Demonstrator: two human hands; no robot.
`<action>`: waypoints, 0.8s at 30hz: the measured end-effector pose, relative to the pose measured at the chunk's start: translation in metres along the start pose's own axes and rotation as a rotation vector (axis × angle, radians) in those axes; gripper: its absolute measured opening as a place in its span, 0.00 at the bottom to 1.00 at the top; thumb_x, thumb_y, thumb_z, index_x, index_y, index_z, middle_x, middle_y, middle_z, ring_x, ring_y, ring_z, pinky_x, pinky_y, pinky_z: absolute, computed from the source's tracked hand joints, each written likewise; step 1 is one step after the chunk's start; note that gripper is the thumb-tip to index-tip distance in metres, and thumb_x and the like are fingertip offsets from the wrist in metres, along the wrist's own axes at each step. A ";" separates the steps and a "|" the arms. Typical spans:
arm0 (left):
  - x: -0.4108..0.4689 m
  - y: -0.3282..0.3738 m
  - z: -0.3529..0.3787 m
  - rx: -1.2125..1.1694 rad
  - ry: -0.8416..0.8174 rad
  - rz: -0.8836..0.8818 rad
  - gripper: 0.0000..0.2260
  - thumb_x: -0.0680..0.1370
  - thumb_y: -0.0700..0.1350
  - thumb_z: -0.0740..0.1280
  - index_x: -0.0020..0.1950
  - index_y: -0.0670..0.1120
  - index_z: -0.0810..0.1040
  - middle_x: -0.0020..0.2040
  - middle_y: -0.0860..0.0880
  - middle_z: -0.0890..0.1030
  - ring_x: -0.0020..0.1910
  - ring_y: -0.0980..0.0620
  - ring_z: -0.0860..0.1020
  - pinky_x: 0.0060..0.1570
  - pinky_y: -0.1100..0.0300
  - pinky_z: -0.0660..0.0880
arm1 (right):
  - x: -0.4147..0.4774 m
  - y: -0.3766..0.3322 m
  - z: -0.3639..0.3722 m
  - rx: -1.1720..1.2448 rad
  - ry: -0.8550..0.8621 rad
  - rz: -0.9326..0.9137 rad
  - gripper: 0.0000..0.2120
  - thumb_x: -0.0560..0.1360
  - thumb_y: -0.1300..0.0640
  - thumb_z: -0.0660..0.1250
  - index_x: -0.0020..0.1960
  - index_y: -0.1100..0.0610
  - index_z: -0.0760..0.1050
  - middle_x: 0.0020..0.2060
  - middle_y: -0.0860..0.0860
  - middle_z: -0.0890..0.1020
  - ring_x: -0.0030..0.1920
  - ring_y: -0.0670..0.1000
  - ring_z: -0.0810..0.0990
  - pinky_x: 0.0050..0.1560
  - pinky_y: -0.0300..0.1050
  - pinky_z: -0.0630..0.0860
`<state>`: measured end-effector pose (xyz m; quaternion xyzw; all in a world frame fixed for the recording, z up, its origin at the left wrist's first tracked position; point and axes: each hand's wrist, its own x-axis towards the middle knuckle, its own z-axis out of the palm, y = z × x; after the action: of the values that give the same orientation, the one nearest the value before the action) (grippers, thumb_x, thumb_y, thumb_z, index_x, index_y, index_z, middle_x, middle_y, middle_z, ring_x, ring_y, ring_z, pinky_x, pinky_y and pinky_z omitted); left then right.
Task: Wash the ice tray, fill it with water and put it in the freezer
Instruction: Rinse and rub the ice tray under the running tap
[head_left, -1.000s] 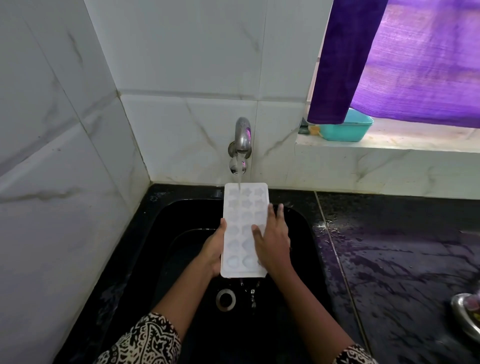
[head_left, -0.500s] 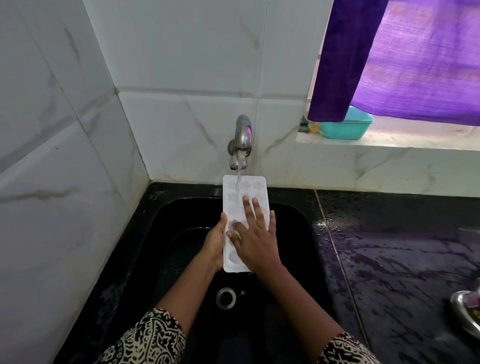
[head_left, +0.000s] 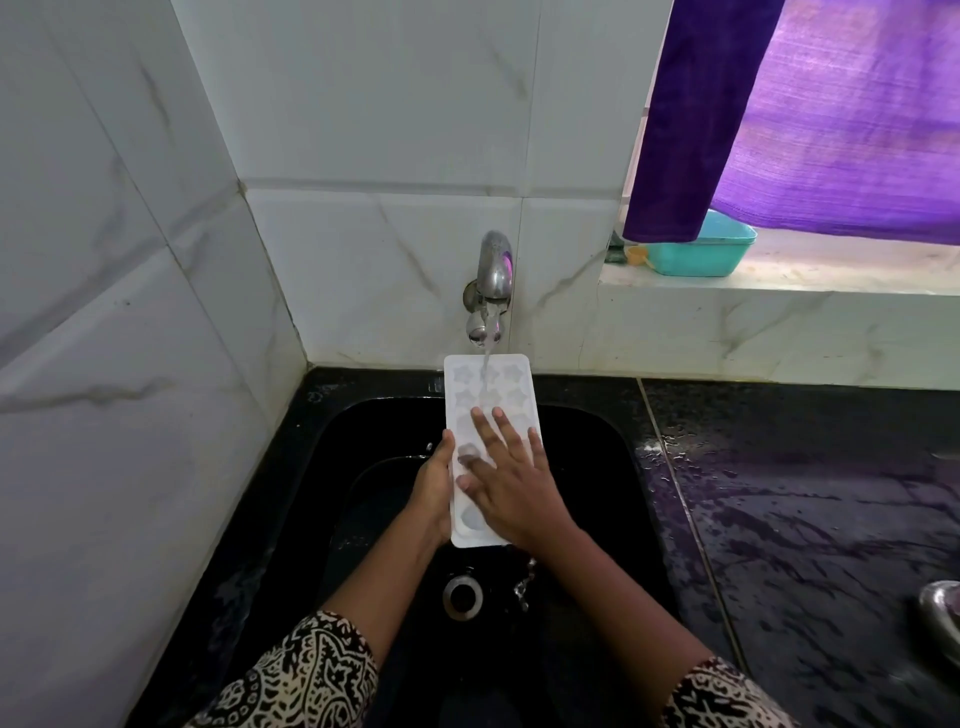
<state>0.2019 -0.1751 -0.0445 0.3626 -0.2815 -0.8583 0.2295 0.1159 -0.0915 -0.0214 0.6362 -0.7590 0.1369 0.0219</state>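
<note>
Over the black sink (head_left: 597, 467), mid-wash: the white ice tray (head_left: 491, 395) is held lengthwise w/ its far end right under the wall tap (head_left: 493, 275). Water (head_left: 487, 364) is running and lands on the star-shaped cells at that end. The left hand (head_left: 434, 488) holds the tray by its left long edge, thumb up along the rim; the fingers go underneath, so can't see them. The right hand (head_left: 511, 483) lies flat on the top face w/ straight, spread fingers, pressing on the cells, gripping nothing. Water drips off the near end toward the drain (head_left: 462, 595).

Progress, as I read it: step one of three, the wash, is underway, not finished. No soap or sponge in view, so it looks like a rinse-and-rub job. Left to do: finish rubbing the cells, level the tray and fill them, then carry it to the freezer, which isn't in shot.

Off to the right, the dark table (head_left: 805, 493) is wet. On the sill sits a teal tub (head_left: 696, 254), partly behind the purple curtain (head_left: 831, 104).
</note>
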 end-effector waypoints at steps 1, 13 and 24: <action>0.001 0.001 0.000 0.011 0.007 -0.002 0.25 0.82 0.61 0.53 0.65 0.46 0.77 0.59 0.38 0.81 0.59 0.37 0.79 0.61 0.40 0.73 | 0.000 0.006 -0.003 -0.010 -0.015 -0.006 0.36 0.76 0.35 0.33 0.65 0.47 0.72 0.77 0.49 0.43 0.73 0.50 0.31 0.71 0.58 0.35; 0.002 -0.011 0.001 0.077 0.068 0.000 0.23 0.83 0.59 0.52 0.59 0.45 0.79 0.55 0.39 0.83 0.56 0.38 0.81 0.62 0.40 0.73 | 0.003 0.008 0.000 -0.050 0.066 0.035 0.36 0.77 0.35 0.34 0.51 0.48 0.79 0.77 0.52 0.51 0.75 0.52 0.39 0.71 0.60 0.39; 0.000 -0.010 0.002 0.089 0.087 0.022 0.23 0.83 0.59 0.51 0.60 0.46 0.79 0.50 0.41 0.85 0.48 0.41 0.84 0.45 0.49 0.79 | 0.008 0.006 -0.007 -0.037 -0.025 0.009 0.36 0.75 0.34 0.34 0.57 0.47 0.76 0.74 0.48 0.37 0.72 0.50 0.28 0.69 0.56 0.30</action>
<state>0.1987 -0.1666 -0.0497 0.4063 -0.3130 -0.8258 0.2347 0.1074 -0.0964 -0.0143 0.6340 -0.7643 0.1152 0.0237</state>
